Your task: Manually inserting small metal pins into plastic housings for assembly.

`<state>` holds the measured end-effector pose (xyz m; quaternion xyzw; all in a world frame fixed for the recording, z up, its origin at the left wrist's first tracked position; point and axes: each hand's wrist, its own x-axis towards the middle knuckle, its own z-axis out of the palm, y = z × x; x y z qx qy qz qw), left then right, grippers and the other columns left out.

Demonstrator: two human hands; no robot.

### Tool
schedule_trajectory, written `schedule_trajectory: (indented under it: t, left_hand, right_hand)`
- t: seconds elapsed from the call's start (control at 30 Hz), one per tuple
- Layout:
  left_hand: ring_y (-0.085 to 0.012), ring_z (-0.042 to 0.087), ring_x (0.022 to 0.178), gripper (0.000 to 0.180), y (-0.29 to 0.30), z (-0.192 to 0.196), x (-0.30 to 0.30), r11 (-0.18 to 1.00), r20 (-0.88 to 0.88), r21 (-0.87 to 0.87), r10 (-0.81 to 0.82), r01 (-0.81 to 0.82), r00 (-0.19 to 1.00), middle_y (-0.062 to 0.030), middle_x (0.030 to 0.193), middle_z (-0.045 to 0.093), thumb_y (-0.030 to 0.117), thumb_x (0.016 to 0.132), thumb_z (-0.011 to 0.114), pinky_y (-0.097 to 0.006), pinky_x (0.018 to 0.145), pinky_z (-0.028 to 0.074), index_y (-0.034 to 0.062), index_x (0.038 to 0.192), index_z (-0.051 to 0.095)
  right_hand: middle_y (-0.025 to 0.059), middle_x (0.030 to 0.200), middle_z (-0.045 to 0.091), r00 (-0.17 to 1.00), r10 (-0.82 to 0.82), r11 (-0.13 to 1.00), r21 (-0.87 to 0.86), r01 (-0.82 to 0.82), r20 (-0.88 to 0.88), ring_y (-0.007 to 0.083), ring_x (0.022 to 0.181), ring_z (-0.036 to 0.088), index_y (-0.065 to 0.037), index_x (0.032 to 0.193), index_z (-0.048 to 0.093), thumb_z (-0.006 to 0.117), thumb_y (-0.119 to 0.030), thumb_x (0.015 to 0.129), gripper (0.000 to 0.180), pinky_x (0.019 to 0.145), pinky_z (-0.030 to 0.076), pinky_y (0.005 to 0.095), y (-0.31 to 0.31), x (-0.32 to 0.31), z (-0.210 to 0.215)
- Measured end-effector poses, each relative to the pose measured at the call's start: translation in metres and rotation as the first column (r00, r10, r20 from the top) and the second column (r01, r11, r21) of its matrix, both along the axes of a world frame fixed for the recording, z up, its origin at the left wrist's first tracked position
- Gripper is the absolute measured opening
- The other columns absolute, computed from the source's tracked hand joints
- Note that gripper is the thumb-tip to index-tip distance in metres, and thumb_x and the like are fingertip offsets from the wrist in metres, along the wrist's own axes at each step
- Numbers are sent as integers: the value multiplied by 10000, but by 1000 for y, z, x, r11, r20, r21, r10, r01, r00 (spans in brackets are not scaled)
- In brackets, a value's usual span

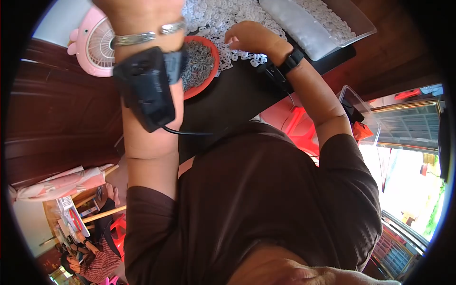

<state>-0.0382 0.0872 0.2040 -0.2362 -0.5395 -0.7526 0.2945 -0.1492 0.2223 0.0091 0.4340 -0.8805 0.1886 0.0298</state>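
Observation:
My left hand is cut off by the top edge, so its fingers are hidden. A metal bracelet and a strapped black device circle that wrist. My right hand hovers over or rests on a spread of small white plastic clips with round holes. Its fingers are curled together near the clips; whatever is between them is too small to make out. Between my two arms sits a red-orange bowl full of thin grey pieces that look like nails. My left forearm passes over its left side.
A pink fan stands left of my left arm. At the upper right lies a clear plastic bin holding more white clips. The dark tabletop ends near my body. A red stool is below right; another person sits at lower left.

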Motion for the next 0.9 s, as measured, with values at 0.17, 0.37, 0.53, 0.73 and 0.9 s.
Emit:
schedule_trajectory:
  t: [0.17,0.37,0.53,0.73,0.9]
  left_hand:
    - [-188,518,601,299,-43,-23,4,842,101,339,-477,420,873,-80,670,546,219,887,443,-272,571,387,-42,855,586]
    - [-98,531,554,240,-76,-129,20,945,373,-305,233,-118,898,-36,628,555,168,873,497,-198,498,380,-12,765,614]
    - [-82,517,541,221,-87,-175,33,942,506,-321,260,-100,822,-15,618,547,151,872,501,-196,489,361,14,749,621]
    - [-70,492,539,221,-95,-196,38,951,520,-293,250,-104,817,-8,616,542,154,886,505,-196,497,359,16,755,616]
    - [-61,482,542,210,-99,-196,41,941,506,-312,283,-132,815,-4,612,542,146,884,509,-196,499,357,13,766,621]
  right_hand:
    - [111,821,633,996,20,995,99,-11,-86,317,842,609,-97,844,657,592,-159,721,153,750,479,415,-7,1,-13]
    - [108,818,628,990,40,999,19,-38,-136,312,845,608,-97,823,656,579,-187,738,146,735,480,418,2,-4,-15]
    - [89,821,609,993,63,983,179,-44,-103,288,856,590,-84,810,654,585,-192,745,143,756,477,402,0,13,-6]
    - [107,866,612,973,95,986,155,-63,-210,295,880,594,-82,786,665,564,-127,762,114,762,491,399,-9,20,-11]
    - [105,844,604,981,104,986,150,-80,-166,301,883,592,-87,795,664,566,-153,772,120,758,490,409,-5,20,-7]
